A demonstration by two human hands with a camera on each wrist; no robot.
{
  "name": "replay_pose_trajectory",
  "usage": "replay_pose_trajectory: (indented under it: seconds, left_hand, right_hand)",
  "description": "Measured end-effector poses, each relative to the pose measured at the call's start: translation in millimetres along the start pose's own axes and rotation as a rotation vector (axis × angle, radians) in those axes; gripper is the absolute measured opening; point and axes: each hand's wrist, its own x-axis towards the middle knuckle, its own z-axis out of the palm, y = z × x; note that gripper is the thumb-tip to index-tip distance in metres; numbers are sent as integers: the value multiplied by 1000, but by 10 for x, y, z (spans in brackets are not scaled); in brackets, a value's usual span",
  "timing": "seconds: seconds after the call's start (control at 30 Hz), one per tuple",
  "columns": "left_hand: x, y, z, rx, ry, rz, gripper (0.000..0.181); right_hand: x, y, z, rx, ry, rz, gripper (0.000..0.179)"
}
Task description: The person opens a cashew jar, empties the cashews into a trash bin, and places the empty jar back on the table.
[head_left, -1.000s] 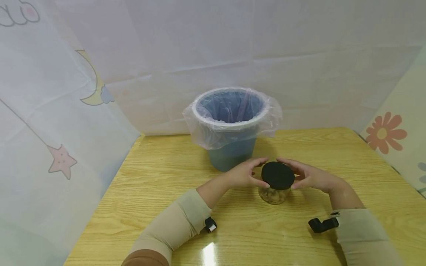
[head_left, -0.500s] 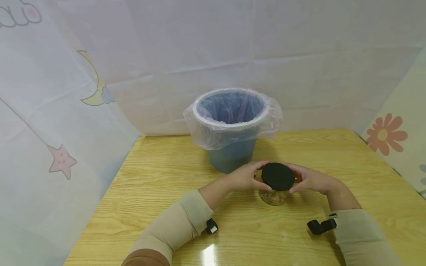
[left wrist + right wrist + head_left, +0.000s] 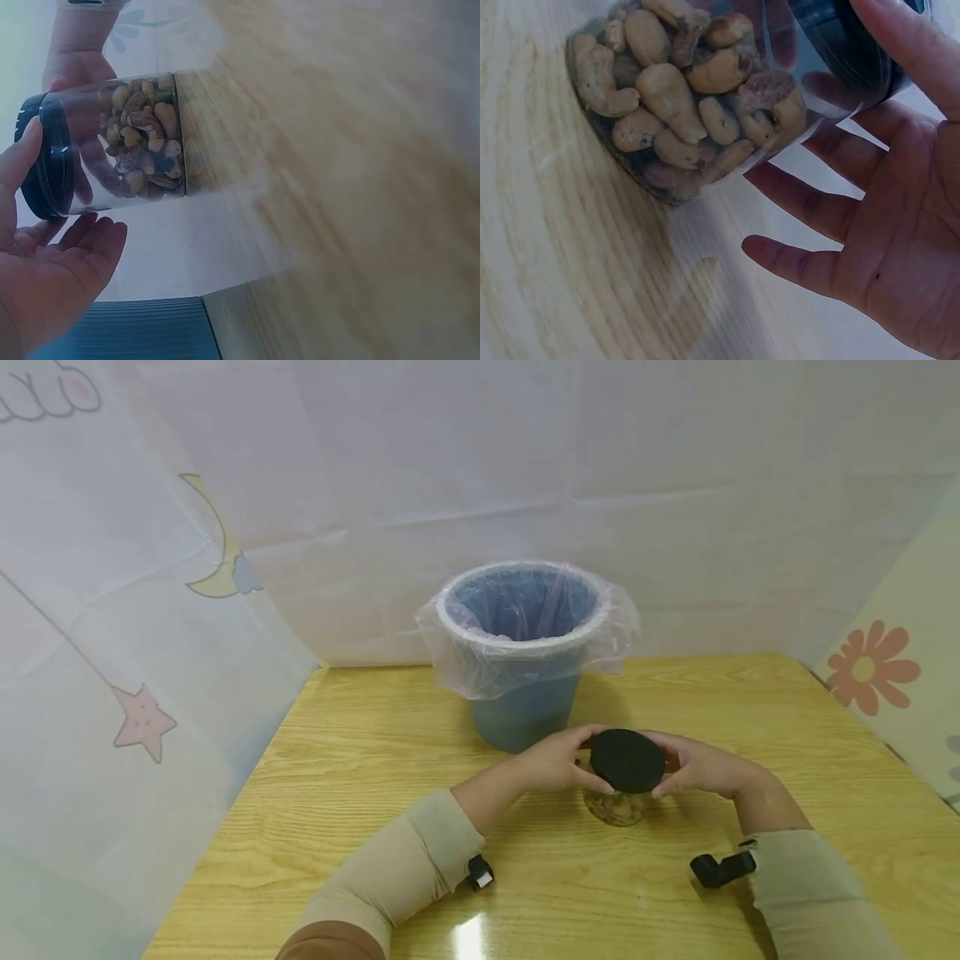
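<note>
A clear jar [image 3: 615, 807] with a wide black lid [image 3: 627, 760] stands upright on the wooden table in the head view. Both wrist views show cashews and other nuts [image 3: 142, 139] heaped in its lower part. From the left, my left hand [image 3: 561, 764] holds the lid's side, thumb in front and fingers behind. My right hand [image 3: 701, 767] grips the opposite side near the lid, its thumb at the front edge. In the right wrist view the lower fingers [image 3: 795, 266] of that hand spread away from the jar wall.
Behind the jar, slightly left, stands a blue bin [image 3: 525, 706] lined with a translucent pink bag [image 3: 487, 672]. The wooden table [image 3: 360, 752] ends at a pale printed cloth backdrop [image 3: 375, 527]. A black wrist camera [image 3: 720, 868] juts from the right sleeve.
Both hands have closed in on the jar's lid, the right fingers moving from slightly apart to against it. The jar stays in place; the head view shifts a little.
</note>
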Motion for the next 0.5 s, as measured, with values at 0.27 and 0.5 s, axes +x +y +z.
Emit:
replay_pose_trajectory:
  seconds: [0.27, 0.5]
  left_hand:
    - [-12, -1, -6, -19, 17, -19, 77]
    - [-43, 26, -40, -66, 37, -31, 77]
  right_hand:
    - [42, -15, -27, 3, -19, -25, 69]
    - [75, -44, -48, -14, -16, -55, 68]
